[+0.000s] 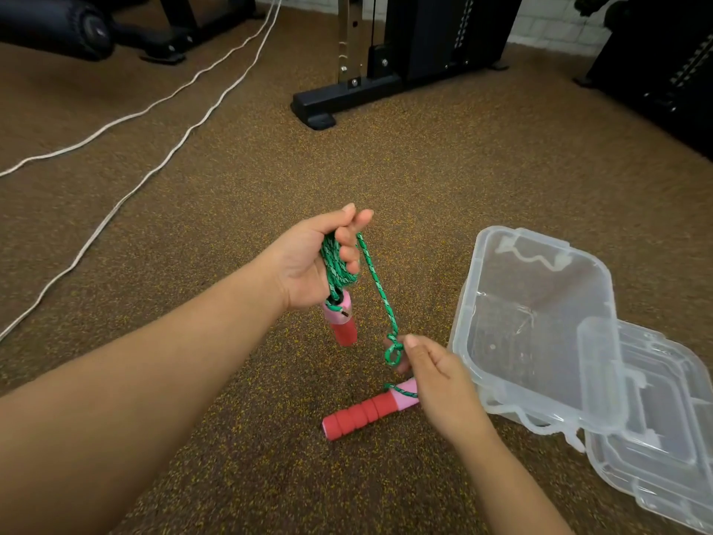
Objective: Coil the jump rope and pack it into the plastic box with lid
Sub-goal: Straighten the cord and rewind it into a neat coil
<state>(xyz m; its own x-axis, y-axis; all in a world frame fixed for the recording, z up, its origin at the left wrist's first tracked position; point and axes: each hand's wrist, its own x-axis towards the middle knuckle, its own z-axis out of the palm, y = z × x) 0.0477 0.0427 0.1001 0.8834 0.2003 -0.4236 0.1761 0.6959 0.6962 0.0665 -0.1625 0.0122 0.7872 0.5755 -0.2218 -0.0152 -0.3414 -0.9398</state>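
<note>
My left hand (308,260) is closed around several coils of the green jump rope (336,264), and one red and pink handle (340,322) hangs below that fist. A single strand runs down to my right hand (436,376), which pinches the rope at a small loop (392,355). The second red handle (366,413) lies on the floor just under my right hand. The clear plastic box (540,322) stands open to the right, its bottom bare. Its clear lid (663,438) lies partly under the box's near right corner.
Brown speckled carpet covers the floor. Two white cords (162,110) run diagonally across the left side. A black gym machine base (339,98) stands ahead, another dark machine (656,71) at the far right, and a padded bench (77,28) at the top left.
</note>
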